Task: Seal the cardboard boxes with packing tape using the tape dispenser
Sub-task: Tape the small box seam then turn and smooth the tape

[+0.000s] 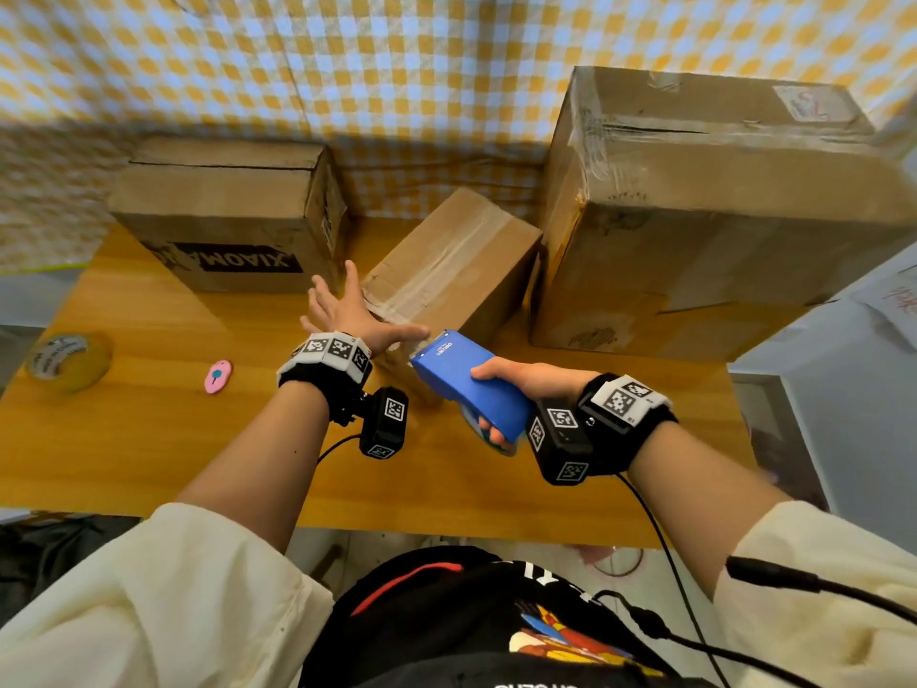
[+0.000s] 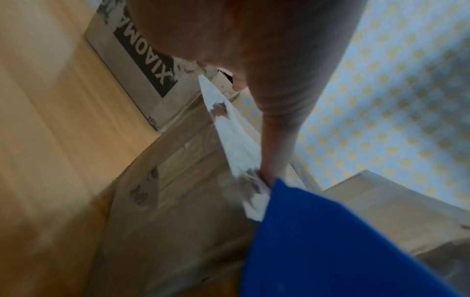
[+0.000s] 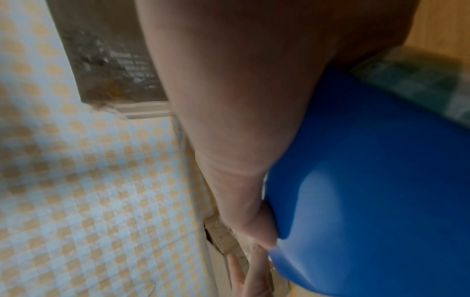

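A small cardboard box (image 1: pixel 461 270) with clear tape along its top seam lies tilted in the middle of the wooden table (image 1: pixel 149 439). My left hand (image 1: pixel 347 310) rests open on its near left corner, fingers spread and thumb along the near edge. My right hand (image 1: pixel 526 379) grips the blue tape dispenser (image 1: pixel 471 384), whose nose sits at the box's near edge beside that thumb. In the left wrist view the blue tape dispenser (image 2: pixel 330 251) meets the taped edge of the small cardboard box (image 2: pixel 178 201). The right wrist view shows my thumb along the blue tape dispenser (image 3: pixel 368 191).
A XIAOMI-printed box (image 1: pixel 233 216) stands at the back left and a large taped box (image 1: pixel 704 211) at the back right. A spare tape roll (image 1: pixel 67 362) and a small pink object (image 1: pixel 217 377) lie on the table's left. A checkered cloth hangs behind.
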